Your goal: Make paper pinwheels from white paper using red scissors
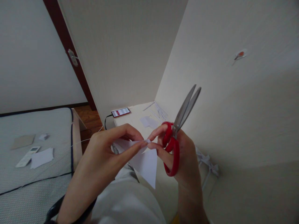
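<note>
The left hand (102, 155) and right hand (179, 149) pinch the top of a folded white paper piece (146, 161) between fingertips, held up near the camera. The right also grips red scissors (177, 130), blades closed, pointing up. Paper strips (157, 110) lie on the far white table (135, 119), so some cutting appears done; this piece looks uncut.

No text, label, brand or number can be read anywhere in the frame. The phone (121, 112), lying at the centre of the frame on the bench (135, 119), has a lit screen with a red band and pale rows, but its writing is too small to make out. The remote control (27, 157) on the bed (35, 180) at lower left shows a small display and buttons, all illegible. The red scissors (177, 137) carry no visible marking.
</note>
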Action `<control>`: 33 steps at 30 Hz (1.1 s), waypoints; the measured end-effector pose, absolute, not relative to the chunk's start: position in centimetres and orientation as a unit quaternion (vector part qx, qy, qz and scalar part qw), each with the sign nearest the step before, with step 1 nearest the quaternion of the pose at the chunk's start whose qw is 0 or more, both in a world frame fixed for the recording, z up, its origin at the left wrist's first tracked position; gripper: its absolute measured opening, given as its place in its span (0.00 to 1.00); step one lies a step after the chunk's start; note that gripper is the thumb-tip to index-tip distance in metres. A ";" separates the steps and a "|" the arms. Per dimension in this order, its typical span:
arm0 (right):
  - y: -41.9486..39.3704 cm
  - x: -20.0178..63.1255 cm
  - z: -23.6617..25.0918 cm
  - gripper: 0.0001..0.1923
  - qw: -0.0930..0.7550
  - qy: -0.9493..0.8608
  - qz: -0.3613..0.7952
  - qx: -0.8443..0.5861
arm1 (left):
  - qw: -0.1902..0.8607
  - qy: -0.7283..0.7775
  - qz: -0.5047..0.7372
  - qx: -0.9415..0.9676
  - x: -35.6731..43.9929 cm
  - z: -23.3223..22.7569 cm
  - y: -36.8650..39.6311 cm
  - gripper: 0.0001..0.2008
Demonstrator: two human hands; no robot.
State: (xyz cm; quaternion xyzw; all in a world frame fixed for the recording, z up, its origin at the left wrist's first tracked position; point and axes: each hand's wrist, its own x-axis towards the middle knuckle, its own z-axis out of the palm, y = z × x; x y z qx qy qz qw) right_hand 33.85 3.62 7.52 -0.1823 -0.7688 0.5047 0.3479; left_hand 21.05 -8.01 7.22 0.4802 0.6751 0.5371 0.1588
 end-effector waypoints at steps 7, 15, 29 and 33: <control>3.2 33.5 7.6 0.08 0.398 -0.776 0.454 -0.183 | 0.174 0.672 0.546 0.470 20.8 7.2 -8.1 0.04; 3.0 33.5 7.7 0.10 0.421 -0.768 0.450 -0.172 | 0.176 0.672 0.550 0.463 20.8 7.2 -8.2 0.05; 3.1 33.5 8.0 0.09 0.391 -0.773 0.466 -0.178 | 0.155 0.669 0.536 0.492 20.9 7.5 -8.4 0.03; 3.2 33.5 7.9 0.11 0.396 -0.760 0.484 -0.174 | 0.132 0.688 0.510 0.500 21.0 7.6 -8.3 0.05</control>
